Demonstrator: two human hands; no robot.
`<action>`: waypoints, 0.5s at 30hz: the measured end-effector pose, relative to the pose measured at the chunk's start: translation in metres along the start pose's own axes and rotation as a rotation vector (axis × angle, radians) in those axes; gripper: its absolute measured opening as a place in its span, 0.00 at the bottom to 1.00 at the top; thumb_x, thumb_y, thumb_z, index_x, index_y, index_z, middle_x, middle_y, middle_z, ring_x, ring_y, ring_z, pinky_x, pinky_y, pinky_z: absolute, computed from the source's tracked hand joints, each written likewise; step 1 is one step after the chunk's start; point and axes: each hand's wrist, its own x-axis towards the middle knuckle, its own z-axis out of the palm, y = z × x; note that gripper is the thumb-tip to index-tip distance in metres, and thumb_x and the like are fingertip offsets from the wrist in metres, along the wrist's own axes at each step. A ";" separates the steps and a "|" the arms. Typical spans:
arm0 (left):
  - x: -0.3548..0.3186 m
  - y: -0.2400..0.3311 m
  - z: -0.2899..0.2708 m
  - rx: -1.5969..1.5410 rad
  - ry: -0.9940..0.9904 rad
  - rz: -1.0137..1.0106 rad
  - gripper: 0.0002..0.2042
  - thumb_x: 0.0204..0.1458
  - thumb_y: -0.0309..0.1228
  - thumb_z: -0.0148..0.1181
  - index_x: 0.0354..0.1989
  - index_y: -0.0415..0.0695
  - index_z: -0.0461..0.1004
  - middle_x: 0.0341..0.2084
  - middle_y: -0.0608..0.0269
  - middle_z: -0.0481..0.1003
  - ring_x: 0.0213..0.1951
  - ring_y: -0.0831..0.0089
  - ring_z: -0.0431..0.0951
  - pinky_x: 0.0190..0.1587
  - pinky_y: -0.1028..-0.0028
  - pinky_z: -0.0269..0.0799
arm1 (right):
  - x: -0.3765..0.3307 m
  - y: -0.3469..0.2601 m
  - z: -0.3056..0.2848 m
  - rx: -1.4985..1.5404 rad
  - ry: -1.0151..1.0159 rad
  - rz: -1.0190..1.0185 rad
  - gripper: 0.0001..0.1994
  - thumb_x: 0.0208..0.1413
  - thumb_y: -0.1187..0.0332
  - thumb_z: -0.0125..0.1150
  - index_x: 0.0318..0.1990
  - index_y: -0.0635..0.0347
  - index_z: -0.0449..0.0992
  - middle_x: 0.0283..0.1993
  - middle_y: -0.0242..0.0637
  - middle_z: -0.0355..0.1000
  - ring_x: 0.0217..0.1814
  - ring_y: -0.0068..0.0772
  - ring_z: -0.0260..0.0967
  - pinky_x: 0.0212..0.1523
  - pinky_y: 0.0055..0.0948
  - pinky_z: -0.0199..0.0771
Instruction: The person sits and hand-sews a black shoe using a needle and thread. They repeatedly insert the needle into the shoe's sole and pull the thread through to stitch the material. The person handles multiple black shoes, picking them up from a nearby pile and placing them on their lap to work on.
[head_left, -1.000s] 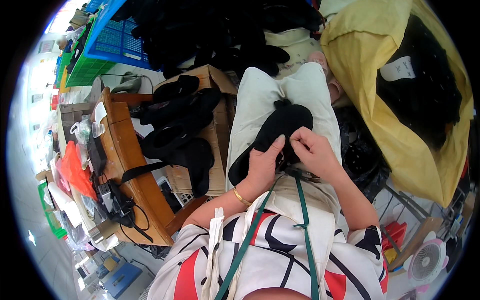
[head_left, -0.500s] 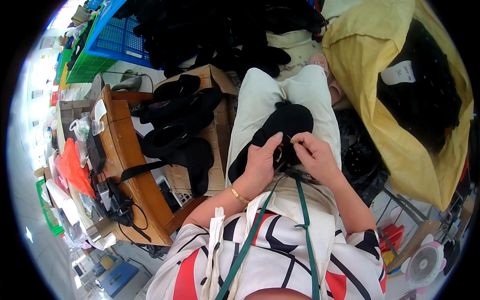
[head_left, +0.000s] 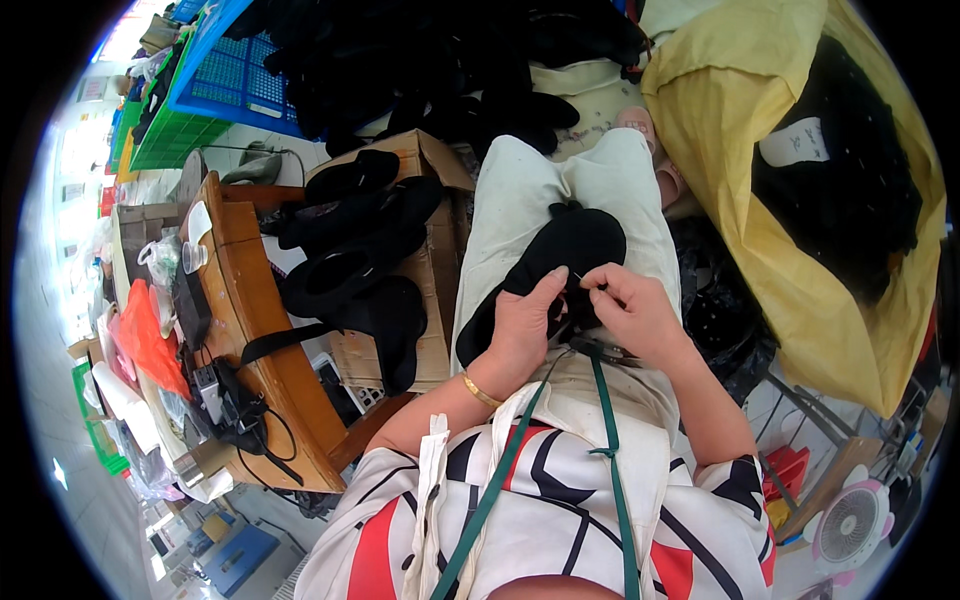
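Note:
A black cloth piece (head_left: 582,240) with a broad rounded end lies across my lap, over the pale trousers (head_left: 515,200). My left hand (head_left: 520,325) is closed on its near edge, with the thumb laid along the fabric. Opposite it, my right hand (head_left: 632,312) pinches a thin, needle-like sliver (head_left: 582,281) between thumb and forefinger, close to the left thumb tip. Part of the cloth's inside shows dark between the hands. The fingers under the cloth are hidden.
On my left, similar black pieces (head_left: 350,270) lie on a cardboard box (head_left: 440,260) beside a wooden table (head_left: 260,330). A yellow sack (head_left: 715,150) of black items stands at right. A blue crate (head_left: 230,80) and a black heap (head_left: 430,60) are ahead.
My right fingers have shifted very slightly and the needle-like sliver sits at a changed angle. The left hand and the black cloth piece stay nearly where they were.

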 end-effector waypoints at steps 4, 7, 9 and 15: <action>-0.004 -0.001 0.004 0.026 -0.016 0.023 0.03 0.55 0.29 0.63 0.34 0.45 0.77 0.27 0.71 0.74 0.26 0.82 0.70 0.28 0.80 0.64 | 0.005 -0.001 0.004 0.036 -0.013 0.030 0.03 0.58 0.74 0.55 0.38 0.63 0.72 0.24 0.27 0.66 0.26 0.15 0.58 0.28 0.20 0.61; -0.005 0.002 0.005 0.000 -0.020 0.019 0.05 0.55 0.31 0.64 0.36 0.44 0.79 0.28 0.74 0.76 0.29 0.85 0.71 0.32 0.82 0.65 | 0.005 0.006 0.007 0.028 -0.004 -0.002 0.02 0.59 0.75 0.55 0.37 0.63 0.71 0.24 0.28 0.65 0.27 0.15 0.58 0.28 0.20 0.61; 0.000 -0.001 -0.002 0.002 0.002 -0.011 0.05 0.54 0.31 0.65 0.35 0.44 0.79 0.28 0.73 0.76 0.30 0.85 0.71 0.33 0.82 0.65 | 0.003 0.013 0.010 0.038 0.036 -0.071 0.02 0.59 0.75 0.54 0.38 0.62 0.71 0.23 0.33 0.66 0.24 0.21 0.59 0.26 0.23 0.62; 0.004 0.000 -0.006 -0.043 -0.006 -0.047 0.04 0.54 0.31 0.65 0.31 0.45 0.79 0.27 0.73 0.75 0.27 0.85 0.70 0.28 0.82 0.63 | 0.000 0.017 0.011 0.023 0.062 -0.129 0.03 0.60 0.75 0.55 0.41 0.61 0.71 0.24 0.36 0.67 0.22 0.25 0.61 0.26 0.25 0.63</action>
